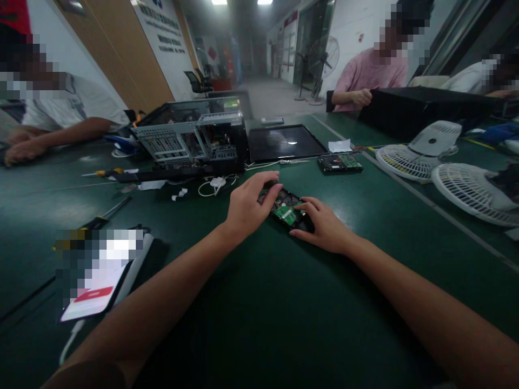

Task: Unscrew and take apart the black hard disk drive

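Observation:
A hard drive [287, 214] lies on the green table in front of me, its green circuit board facing up. My right hand [324, 226] grips its right end, with the thumb on the near edge and fingers over the board. Over the drive's far left end, my left hand [252, 206] is curled in a pinch. Something small and dark shows between its thumb and forefinger, too hidden to name. A second hard drive [340, 163] rests farther back to the right, beside a white paper scrap [339, 146].
An opened computer case [186, 143] stands back left, next to a black panel [287, 142]. White fans [474, 186] lie right. A phone [97, 281] and screwdriver [97, 221] lie left. Co-workers sit on both sides; one touches a black case [425, 108].

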A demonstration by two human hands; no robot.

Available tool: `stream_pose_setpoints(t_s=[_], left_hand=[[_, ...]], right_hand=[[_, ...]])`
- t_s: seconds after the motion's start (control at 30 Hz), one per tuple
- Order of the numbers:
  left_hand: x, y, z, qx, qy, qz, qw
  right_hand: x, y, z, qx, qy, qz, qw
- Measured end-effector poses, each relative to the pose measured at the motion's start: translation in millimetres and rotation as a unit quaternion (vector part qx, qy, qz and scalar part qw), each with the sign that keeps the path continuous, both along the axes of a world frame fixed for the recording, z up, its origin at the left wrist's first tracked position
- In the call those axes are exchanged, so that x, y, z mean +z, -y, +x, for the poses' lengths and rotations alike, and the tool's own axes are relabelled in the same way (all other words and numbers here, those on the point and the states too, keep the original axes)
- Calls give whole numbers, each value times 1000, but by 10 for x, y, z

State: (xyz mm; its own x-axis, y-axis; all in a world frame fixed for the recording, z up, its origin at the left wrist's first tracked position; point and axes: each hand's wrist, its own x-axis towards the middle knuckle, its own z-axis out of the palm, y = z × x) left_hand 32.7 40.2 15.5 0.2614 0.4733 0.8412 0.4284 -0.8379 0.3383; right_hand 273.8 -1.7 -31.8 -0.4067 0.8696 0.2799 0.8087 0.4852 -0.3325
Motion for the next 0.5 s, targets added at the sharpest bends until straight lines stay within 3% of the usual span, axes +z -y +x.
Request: stream_pose_setpoints(t_s=[0.5], left_hand=[[-27,11,32,-44,31,-75,996]], right_hand=[[4,5,0,-3,-8,-2,1000]])
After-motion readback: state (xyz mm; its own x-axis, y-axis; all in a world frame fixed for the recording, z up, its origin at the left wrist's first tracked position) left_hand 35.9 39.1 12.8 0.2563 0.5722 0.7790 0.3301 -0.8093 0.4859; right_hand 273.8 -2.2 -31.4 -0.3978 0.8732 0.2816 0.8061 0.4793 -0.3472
